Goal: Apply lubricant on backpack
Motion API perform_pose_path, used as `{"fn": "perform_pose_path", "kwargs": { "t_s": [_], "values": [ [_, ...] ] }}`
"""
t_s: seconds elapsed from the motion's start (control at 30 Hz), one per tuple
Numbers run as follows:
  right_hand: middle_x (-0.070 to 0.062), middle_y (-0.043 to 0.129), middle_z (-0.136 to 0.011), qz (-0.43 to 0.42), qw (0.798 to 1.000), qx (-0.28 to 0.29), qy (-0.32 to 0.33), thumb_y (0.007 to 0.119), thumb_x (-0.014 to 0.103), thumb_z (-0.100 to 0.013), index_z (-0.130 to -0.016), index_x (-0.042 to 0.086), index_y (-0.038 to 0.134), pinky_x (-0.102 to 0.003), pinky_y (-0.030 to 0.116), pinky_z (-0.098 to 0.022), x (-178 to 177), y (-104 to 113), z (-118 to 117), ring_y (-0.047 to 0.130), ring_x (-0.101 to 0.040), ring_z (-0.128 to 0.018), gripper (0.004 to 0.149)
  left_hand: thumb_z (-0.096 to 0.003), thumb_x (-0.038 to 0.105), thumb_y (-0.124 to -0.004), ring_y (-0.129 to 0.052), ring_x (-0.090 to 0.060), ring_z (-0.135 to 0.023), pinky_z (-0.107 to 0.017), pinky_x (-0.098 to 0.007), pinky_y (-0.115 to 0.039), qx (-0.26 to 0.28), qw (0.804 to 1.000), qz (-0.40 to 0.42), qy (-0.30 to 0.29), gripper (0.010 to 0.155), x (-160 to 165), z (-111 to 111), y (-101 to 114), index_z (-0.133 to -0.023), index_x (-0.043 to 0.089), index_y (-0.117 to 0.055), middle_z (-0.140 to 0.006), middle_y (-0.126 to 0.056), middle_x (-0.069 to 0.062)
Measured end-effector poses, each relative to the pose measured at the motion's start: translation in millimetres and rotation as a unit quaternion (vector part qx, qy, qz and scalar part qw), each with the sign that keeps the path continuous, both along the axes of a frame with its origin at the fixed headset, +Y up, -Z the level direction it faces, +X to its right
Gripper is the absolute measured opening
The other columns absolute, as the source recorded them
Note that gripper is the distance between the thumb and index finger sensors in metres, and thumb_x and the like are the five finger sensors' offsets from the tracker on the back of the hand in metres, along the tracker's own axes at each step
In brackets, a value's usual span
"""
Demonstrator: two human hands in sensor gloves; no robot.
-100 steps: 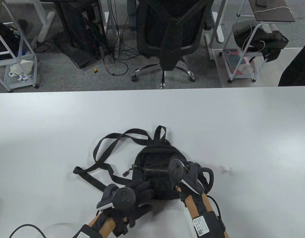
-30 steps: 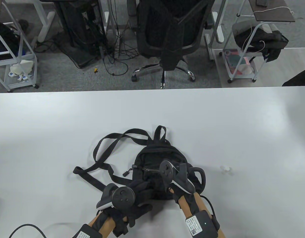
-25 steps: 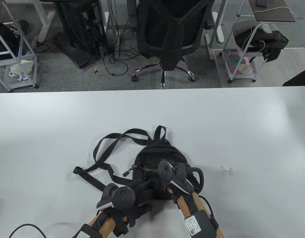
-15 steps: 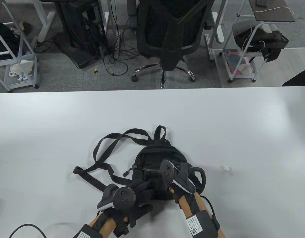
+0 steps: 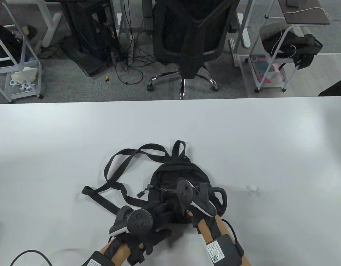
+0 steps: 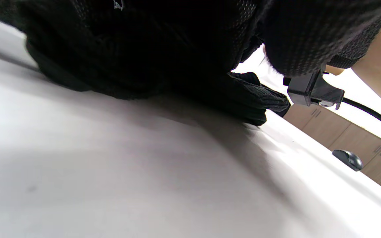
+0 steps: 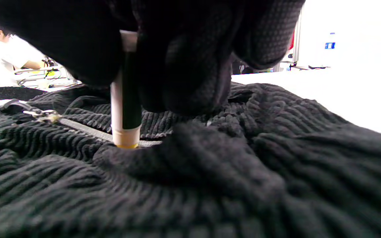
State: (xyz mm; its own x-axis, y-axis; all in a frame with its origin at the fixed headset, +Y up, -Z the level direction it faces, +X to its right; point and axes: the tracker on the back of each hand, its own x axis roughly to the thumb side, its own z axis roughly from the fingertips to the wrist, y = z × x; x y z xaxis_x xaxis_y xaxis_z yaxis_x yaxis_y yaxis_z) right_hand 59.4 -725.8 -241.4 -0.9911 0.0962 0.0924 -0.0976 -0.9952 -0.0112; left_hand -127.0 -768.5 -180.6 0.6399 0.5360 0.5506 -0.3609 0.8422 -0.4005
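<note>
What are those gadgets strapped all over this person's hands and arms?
Both hands wear black knit gloves. The left hand and the right hand each carry a dark round tracker with a ring and a white underside. The bare forearms have black wrist packs with white printed labels, and a black cable runs off the left one.

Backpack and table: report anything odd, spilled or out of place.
Nothing looks spilled or damaged. The backpack lies flat with its straps sprawled loosely leftward. A small pale cap-like piece sits alone on the table, right of the bag; possibly the lubricant stick's cap.
</note>
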Motion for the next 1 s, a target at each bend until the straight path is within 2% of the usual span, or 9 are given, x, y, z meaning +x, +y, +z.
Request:
{"fn": "perform_pose_path", "kwargs": {
  "t_s": [0.17, 0.37, 0.57, 0.77, 0.93, 1.0],
  "values": [
    [0.006, 0.098, -0.076, 0.006, 1.000, -0.001, -0.011, 0.089, 0.048, -0.049, -0.090, 0.038, 0.082, -0.044, 0.082, -0.058, 6.7, 1.7, -1.2, 0.109, -0.014, -0.054, 0.043, -0.0466, 0.053, -0.082, -0.057, -0.045, -0.100, -0.071, -0.065, -0.055, 0.000, 1.000, -0.001, 0.000, 0.066, 0.6, 0.4, 0.0, -0.100, 0.015, -0.078, -0.111, -0.061, -0.014],
    [0.008, 0.096, -0.079, -0.010, 1.000, -0.006, -0.005, 0.088, 0.049, -0.050, -0.091, 0.040, 0.080, -0.043, 0.082, -0.060, -5.2, 0.1, -1.0, 0.109, -0.013, -0.058, 0.043, -0.0464, 0.053, -0.082, -0.057, -0.045, -0.100, -0.071, -0.065, -0.056, 0.001, 1.000, -0.003, -0.003, 0.066, 0.6, 0.1, 0.0, -0.100, 0.015, -0.078, -0.111, -0.062, -0.014],
    [0.007, 0.098, -0.077, 0.002, 1.000, -0.008, -0.016, 0.089, 0.048, -0.049, -0.090, 0.038, 0.081, -0.044, 0.082, -0.059, 3.7, 2.1, -3.0, 0.109, -0.014, -0.055, 0.043, -0.0466, 0.053, -0.082, -0.057, -0.045, -0.100, -0.071, -0.065, -0.056, 0.002, 1.000, -0.010, -0.005, 0.066, 1.7, 0.3, 0.3, -0.101, 0.015, -0.078, -0.111, -0.062, -0.014],
    [0.007, 0.097, -0.077, -0.008, 1.000, -0.013, -0.014, 0.089, 0.048, -0.049, -0.090, 0.039, 0.081, -0.044, 0.082, -0.059, -10.4, 0.2, -7.0, 0.109, -0.014, -0.056, 0.043, -0.0465, 0.053, -0.082, -0.057, -0.045, -0.100, -0.071, -0.064, -0.056, 0.003, 1.000, -0.012, -0.006, 0.066, 1.5, 0.1, 0.3, -0.101, 0.015, -0.078, -0.111, -0.061, -0.014],
    [0.006, 0.098, -0.076, 0.022, 0.999, -0.010, -0.026, 0.089, 0.048, -0.049, -0.089, 0.038, 0.082, -0.044, 0.082, -0.058, 0.1, 4.6, -8.2, 0.110, -0.014, -0.054, 0.042, -0.0466, 0.053, -0.082, -0.057, -0.044, -0.100, -0.071, -0.064, -0.056, 0.001, 1.000, -0.012, -0.006, 0.066, 1.4, -0.5, 0.6, -0.101, 0.015, -0.078, -0.111, -0.062, -0.013],
    [0.006, 0.098, -0.076, 0.008, 0.999, -0.019, -0.028, 0.089, 0.048, -0.049, -0.090, 0.037, 0.082, -0.044, 0.082, -0.058, -0.6, 4.2, -9.5, 0.109, -0.014, -0.054, 0.042, -0.0466, 0.053, -0.082, -0.057, -0.045, -0.100, -0.071, -0.064, -0.056, 0.001, 1.000, -0.013, -0.006, 0.066, 1.6, -0.5, 0.8, -0.101, 0.015, -0.078, -0.111, -0.062, -0.014]
  ]
}}
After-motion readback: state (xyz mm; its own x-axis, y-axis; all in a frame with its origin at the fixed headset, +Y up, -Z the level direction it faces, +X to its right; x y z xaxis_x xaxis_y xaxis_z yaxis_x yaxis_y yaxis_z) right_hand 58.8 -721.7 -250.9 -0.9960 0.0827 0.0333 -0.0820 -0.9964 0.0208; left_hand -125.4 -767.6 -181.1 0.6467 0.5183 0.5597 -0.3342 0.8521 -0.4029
